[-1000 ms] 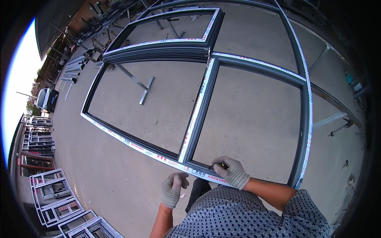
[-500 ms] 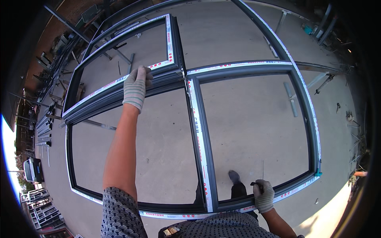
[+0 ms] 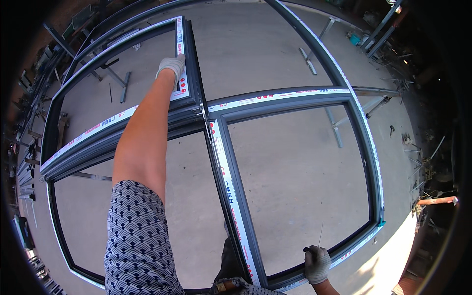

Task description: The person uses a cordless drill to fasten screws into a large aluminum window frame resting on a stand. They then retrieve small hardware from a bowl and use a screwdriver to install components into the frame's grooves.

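Note:
A large dark grey window frame [image 3: 241, 162] with white protective tape spreads out before me, divided by crossing bars. A smaller sash [image 3: 183, 42], taped the same way, lies in its far left part. My left hand [image 3: 171, 67], in a pale knit glove, reaches far forward and is closed round the sash's right side bar; part of its fingers is hidden. Low on the right, my gloved right hand [image 3: 317, 265] is closed on a thin-shafted tool [image 3: 321, 234] with a black end, its shaft pointing upward. This hand is at the frame's near bar.
Grey metal stand legs [image 3: 334, 129] show beneath the frame on the concrete floor [image 3: 300, 167]. Metal bars and clutter line the left edge. At the right lie scattered scraps and an orange-ended pole [image 3: 437, 200]. A teal container [image 3: 355, 39] sits at the far right.
My left hand has moved forward from the sash's near bar to its right side bar. My right hand keeps the tool near the frame's near edge. The view has shifted.

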Demonstrator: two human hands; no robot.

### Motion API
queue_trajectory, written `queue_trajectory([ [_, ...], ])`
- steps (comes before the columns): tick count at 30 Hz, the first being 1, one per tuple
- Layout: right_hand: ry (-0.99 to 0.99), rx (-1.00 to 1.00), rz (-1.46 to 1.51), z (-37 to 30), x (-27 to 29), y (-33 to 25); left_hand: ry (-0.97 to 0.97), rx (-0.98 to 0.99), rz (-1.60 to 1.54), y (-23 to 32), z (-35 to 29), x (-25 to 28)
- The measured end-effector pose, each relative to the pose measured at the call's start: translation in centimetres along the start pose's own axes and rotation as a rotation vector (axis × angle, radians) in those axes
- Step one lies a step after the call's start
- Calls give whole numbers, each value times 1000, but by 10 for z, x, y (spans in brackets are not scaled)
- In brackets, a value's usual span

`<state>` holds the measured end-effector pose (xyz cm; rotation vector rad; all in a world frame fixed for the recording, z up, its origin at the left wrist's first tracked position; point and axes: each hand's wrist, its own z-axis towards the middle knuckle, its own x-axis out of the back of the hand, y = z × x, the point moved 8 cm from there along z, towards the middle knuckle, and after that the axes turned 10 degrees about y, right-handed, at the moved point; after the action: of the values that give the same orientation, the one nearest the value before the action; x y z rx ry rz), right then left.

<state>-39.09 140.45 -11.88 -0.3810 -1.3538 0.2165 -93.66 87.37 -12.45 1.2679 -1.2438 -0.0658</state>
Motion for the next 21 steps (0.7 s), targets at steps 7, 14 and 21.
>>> queue_trajectory([
  [7,-19,13,-16,2,-5,-1,0,-2,-233,-7,70,-21],
  [14,-32,11,-12,4,-8,-2,8,-38,-258,-1,59,-15],
  [21,-16,34,-17,10,-7,-8,173,-161,-118,16,46,12],
])
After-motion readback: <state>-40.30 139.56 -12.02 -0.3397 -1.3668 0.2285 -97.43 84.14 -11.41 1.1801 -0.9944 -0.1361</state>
